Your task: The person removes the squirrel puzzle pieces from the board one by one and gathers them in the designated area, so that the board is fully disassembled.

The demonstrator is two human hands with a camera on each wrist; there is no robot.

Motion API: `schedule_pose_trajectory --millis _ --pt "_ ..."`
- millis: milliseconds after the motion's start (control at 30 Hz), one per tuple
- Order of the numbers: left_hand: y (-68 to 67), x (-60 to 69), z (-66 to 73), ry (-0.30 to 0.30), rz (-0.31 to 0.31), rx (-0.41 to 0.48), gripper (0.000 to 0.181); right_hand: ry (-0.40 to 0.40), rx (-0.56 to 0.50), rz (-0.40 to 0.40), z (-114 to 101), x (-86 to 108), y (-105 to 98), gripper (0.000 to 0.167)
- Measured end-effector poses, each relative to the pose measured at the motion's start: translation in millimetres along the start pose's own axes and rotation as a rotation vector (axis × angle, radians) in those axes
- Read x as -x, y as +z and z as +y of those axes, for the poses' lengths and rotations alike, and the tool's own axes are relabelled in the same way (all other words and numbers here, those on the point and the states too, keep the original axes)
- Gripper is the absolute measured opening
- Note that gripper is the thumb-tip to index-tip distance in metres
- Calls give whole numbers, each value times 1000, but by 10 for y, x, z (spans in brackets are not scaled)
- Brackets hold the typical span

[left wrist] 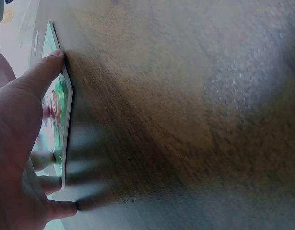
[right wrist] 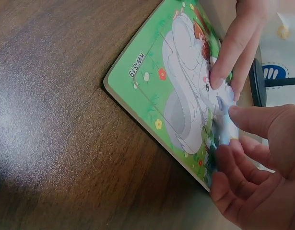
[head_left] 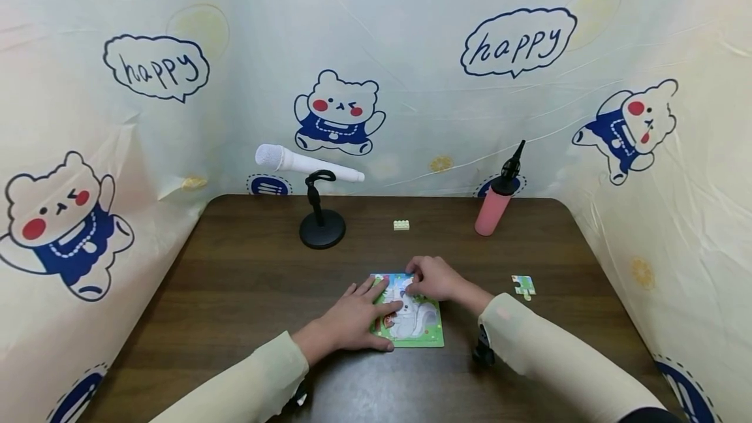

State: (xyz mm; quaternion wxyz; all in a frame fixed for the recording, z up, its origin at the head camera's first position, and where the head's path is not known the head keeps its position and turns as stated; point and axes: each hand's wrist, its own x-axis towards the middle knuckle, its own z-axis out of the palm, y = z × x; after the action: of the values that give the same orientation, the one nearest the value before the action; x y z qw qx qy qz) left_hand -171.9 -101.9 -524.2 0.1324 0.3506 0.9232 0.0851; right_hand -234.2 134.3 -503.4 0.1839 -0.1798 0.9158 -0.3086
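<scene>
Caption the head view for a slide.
Left hand and right hand on a squirrel jigsaw puzzle, one loose piece farther right.

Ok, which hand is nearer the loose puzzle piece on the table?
Right. The right hand is at the far edge of the puzzle board, left of the loose puzzle piece; the left hand rests on its left side, farther away.

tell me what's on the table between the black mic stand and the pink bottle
In the head view, a small pale studded block lies on the table between the black mic stand and the pink bottle.
</scene>
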Motion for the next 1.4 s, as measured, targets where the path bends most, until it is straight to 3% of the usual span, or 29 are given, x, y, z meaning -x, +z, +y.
schedule_pose_trajectory --millis 500,900,1133,1400 --pt "-10 -2 16 -9 -5 -9 82 -43 -2 38 12 4 -1 13" --pt "12 -14 16 -18 -19 1 82 -94 -80 59 63 33 -17 6" --pt "17 -12 1 -21 -21 -8 83 -94 -91 68 152 129 -212 5" --pt "13 -18 -2 -23 -28 -9 84 -58 -100 87 453 333 -542 7"
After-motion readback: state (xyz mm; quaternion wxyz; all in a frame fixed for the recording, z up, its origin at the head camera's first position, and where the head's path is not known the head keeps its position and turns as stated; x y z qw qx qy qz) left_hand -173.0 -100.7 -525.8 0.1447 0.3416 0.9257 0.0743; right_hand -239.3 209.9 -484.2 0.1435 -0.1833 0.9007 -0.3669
